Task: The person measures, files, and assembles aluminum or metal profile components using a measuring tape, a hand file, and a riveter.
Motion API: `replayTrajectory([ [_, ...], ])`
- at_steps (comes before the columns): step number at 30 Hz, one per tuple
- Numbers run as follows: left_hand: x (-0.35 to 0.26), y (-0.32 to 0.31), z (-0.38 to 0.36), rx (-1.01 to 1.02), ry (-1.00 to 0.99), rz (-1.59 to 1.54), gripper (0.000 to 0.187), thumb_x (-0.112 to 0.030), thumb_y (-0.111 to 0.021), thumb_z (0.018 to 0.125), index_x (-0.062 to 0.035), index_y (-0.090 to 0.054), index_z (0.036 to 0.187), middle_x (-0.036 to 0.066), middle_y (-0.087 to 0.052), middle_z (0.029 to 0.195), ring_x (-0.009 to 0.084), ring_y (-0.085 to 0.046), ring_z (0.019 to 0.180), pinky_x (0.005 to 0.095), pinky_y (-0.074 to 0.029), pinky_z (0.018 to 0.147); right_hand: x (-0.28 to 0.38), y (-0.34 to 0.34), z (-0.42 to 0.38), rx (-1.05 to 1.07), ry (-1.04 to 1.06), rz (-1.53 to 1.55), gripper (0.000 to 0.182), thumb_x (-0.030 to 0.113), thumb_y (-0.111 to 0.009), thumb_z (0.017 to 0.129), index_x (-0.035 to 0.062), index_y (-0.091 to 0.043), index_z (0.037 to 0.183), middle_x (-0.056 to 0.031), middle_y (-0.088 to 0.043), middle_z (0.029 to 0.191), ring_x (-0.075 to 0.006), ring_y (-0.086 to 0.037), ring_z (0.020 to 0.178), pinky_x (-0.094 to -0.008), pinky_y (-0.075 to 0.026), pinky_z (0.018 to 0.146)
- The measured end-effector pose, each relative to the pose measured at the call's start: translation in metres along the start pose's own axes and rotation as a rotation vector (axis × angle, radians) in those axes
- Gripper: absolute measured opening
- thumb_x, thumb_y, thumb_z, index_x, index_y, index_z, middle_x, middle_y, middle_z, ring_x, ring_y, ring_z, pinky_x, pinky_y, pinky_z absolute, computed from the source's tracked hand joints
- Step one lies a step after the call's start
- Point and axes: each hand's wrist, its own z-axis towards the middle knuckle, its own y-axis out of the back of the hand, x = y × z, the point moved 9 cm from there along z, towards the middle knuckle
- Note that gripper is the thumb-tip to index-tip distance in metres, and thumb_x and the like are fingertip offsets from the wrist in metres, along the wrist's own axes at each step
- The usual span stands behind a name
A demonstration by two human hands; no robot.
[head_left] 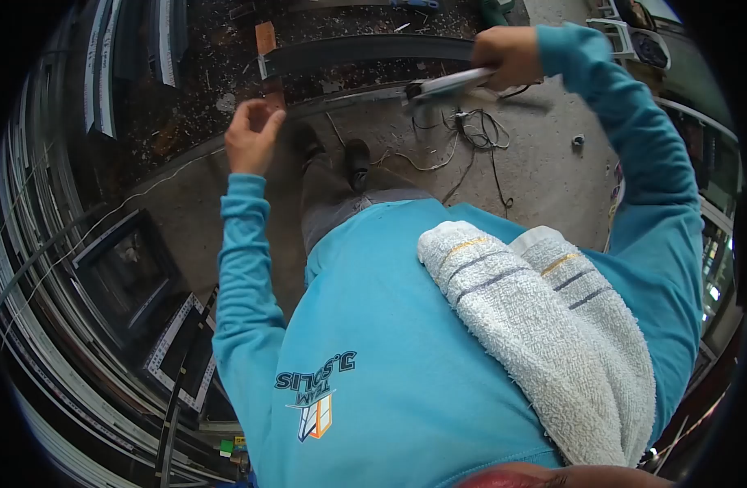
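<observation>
My left hand (253,134) is at the left end of a long dark metal profile (373,50) lying across the work surface. Its fingers are loosely curled with the thumb apart, right beside a reddish-brown piece (274,92). An orange-brown block (265,37) sits just beyond that end of the profile. At the profile's right end, my right hand (508,57) is closed around a silver bar-like tool (455,83), blurred by motion. The tool points left and slightly toward me, its far end dark. My palm hides its grip.
Black and white cables (483,134) lie tangled on the concrete floor (544,171). Long metal profiles (32,268) are stacked along the left. A dark framed panel (129,260) leans there. A blue-handled tool (416,4) lies at the far edge. A white towel (544,325) hangs over my shoulder.
</observation>
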Motion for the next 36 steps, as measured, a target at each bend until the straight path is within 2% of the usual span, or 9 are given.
replayTrajectory([
  [3,-0.011,0.005,0.043,-0.015,-0.254,0.119,0.053,-0.023,-0.078,0.080,-0.0041,-0.057,0.125,0.013,-0.066,0.112,0.0232,-0.065,0.103,0.0344,-0.051,0.089,-0.026,0.070,-0.007,-0.377,-0.096,-0.267,0.038,0.021,-0.071,0.074,0.0028,-0.068,0.108,-0.0180,-0.067,0.087,-0.0274,-0.066,0.081,-0.0387,-0.053,0.073],
  [6,-0.027,-0.010,0.074,0.092,-0.475,0.248,0.062,-0.025,-0.076,0.081,-0.0049,-0.050,0.134,0.016,-0.061,0.123,0.0303,-0.060,0.114,0.0363,-0.046,0.097,-0.052,0.122,0.039,-0.768,-0.119,-0.349,0.026,0.027,-0.064,0.081,0.0058,-0.063,0.095,-0.0204,-0.066,0.084,-0.0397,-0.065,0.084,-0.0482,-0.052,0.075],
  [11,-0.020,-0.017,0.103,0.282,-0.476,0.177,0.051,-0.014,-0.075,0.078,-0.0065,-0.057,0.125,0.013,-0.062,0.120,0.0333,-0.061,0.109,0.0392,-0.051,0.090,-0.121,0.120,0.170,-0.818,-0.127,-0.117,0.035,0.031,-0.063,0.080,0.0054,-0.064,0.104,-0.0206,-0.069,0.097,-0.0376,-0.065,0.093,-0.0449,-0.052,0.081],
  [13,-0.033,-0.015,0.102,0.317,-0.490,0.247,0.049,-0.012,-0.075,0.078,-0.0063,-0.057,0.123,0.013,-0.062,0.119,0.0339,-0.061,0.107,0.0391,-0.051,0.089,-0.114,0.116,0.135,-1.253,-0.115,-0.234,0.059,0.040,-0.070,0.076,0.0042,-0.060,0.122,-0.0202,-0.063,0.113,-0.0295,-0.059,0.110,-0.0422,-0.046,0.096],
  [14,-0.036,-0.018,0.107,0.336,-0.503,0.249,0.049,-0.011,-0.076,0.077,-0.0064,-0.058,0.122,0.012,-0.062,0.118,0.0339,-0.061,0.107,0.0392,-0.051,0.089,-0.109,0.124,0.073,-1.632,-0.176,-0.232,0.033,0.026,-0.064,0.076,0.0046,-0.065,0.102,-0.0206,-0.068,0.095,-0.0377,-0.065,0.091,-0.0446,-0.052,0.081],
  [15,-0.038,-0.019,0.110,0.354,-0.511,0.257,0.048,-0.011,-0.076,0.076,-0.0066,-0.059,0.120,0.012,-0.063,0.118,0.0340,-0.061,0.107,0.0393,-0.051,0.089,-0.224,0.097,0.131,-1.300,-0.703,-0.232,0.082,0.058,-0.066,0.074,0.0042,-0.049,0.133,-0.0216,-0.053,0.131,-0.0327,-0.045,0.128,-0.0435,-0.034,0.109],
  [19,-0.044,-0.015,0.111,0.322,-0.647,0.293,0.047,-0.011,-0.079,0.071,-0.0074,-0.061,0.114,0.012,-0.063,0.116,0.0330,-0.061,0.107,0.0394,-0.050,0.091,-0.341,0.008,0.122,-1.089,-0.988,0.555,0.135,0.046,-0.089,0.058,-0.0026,-0.003,0.150,-0.0255,-0.021,0.155,-0.0355,-0.026,0.143,-0.0398,-0.029,0.116],
  [28,-0.026,-0.020,0.119,0.411,-0.666,0.284,0.053,-0.016,-0.081,0.070,-0.0010,-0.058,0.116,0.014,-0.064,0.110,0.0333,-0.060,0.106,0.0398,-0.050,0.091,-0.335,0.015,0.067,-1.322,-0.488,0.615,0.094,0.042,-0.086,0.061,0.0016,-0.044,0.135,-0.0172,-0.059,0.116,-0.0269,-0.061,0.100,-0.0367,-0.049,0.089],
  [36,-0.030,-0.017,0.117,0.409,-0.708,0.241,0.065,-0.016,-0.082,0.069,-0.0074,-0.055,0.128,0.011,-0.063,0.118,0.0306,-0.058,0.112,0.0399,-0.050,0.096,0.009,0.034,-0.054,-0.671,0.195,1.105,0.079,0.009,-0.069,0.071,0.0013,-0.039,0.143,-0.0100,-0.059,0.121,-0.0155,-0.059,0.101,-0.0289,-0.047,0.086],
])
